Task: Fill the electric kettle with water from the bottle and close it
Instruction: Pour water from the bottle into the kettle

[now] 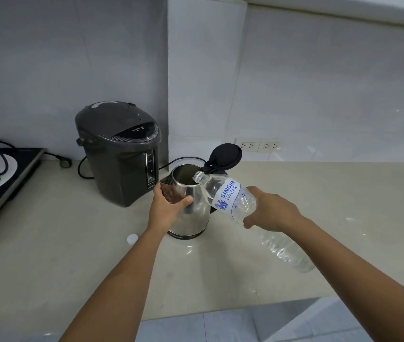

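A stainless steel electric kettle [193, 218] stands on the beige counter [48, 243], its black lid [225, 155] flipped up and back. My left hand [167, 208] grips the kettle's body just below the spout. My right hand [273, 211] holds a clear plastic water bottle [223, 193] with a blue label, tilted so its uncapped mouth rests over the kettle's open rim. The bottle's lower half, with water in it, sticks out behind my right hand. A white bottle cap [132, 238] lies on the counter left of the kettle.
A dark grey electric thermo pot [119, 154] stands close behind and left of the kettle, its cord trailing on the counter. A black induction hob [3, 183] with a white plate sits at far left. Wall sockets [259, 145] are behind. The counter's front edge runs below my arms.
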A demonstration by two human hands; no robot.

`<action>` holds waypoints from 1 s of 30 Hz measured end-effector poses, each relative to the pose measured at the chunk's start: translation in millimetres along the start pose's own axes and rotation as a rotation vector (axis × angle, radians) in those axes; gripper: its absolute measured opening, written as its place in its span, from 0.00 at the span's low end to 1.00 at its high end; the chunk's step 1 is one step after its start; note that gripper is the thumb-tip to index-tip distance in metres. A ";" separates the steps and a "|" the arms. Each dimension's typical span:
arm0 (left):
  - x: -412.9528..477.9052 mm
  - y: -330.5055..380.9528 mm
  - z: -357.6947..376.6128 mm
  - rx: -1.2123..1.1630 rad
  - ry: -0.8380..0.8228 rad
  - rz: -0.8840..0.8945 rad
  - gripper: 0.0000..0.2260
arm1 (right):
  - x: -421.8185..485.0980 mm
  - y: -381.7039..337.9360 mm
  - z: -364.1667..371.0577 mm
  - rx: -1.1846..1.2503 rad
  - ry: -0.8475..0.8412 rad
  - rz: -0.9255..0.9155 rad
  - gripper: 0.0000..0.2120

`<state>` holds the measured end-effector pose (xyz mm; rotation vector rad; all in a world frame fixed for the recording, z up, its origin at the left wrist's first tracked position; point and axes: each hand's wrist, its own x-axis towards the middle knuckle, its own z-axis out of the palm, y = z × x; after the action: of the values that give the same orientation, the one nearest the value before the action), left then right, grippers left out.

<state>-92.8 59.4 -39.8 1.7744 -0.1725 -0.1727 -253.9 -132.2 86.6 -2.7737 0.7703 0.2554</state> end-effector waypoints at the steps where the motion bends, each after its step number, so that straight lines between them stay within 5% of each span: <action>1: 0.9 -0.4 0.1 -0.005 0.000 0.001 0.48 | 0.5 0.1 -0.1 -0.003 0.001 -0.003 0.41; 20: 0.9 -0.8 0.0 0.001 -0.004 -0.004 0.45 | 8.6 1.3 -11.5 -0.088 -0.004 -0.055 0.41; 30: -7.2 8.4 0.5 -0.003 0.002 0.022 0.32 | 11.5 1.5 -16.1 -0.112 -0.018 -0.065 0.41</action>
<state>-100.2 58.7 -31.5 1.7692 -0.1894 -0.1552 -243.4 -143.6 99.0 -2.8915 0.6793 0.3200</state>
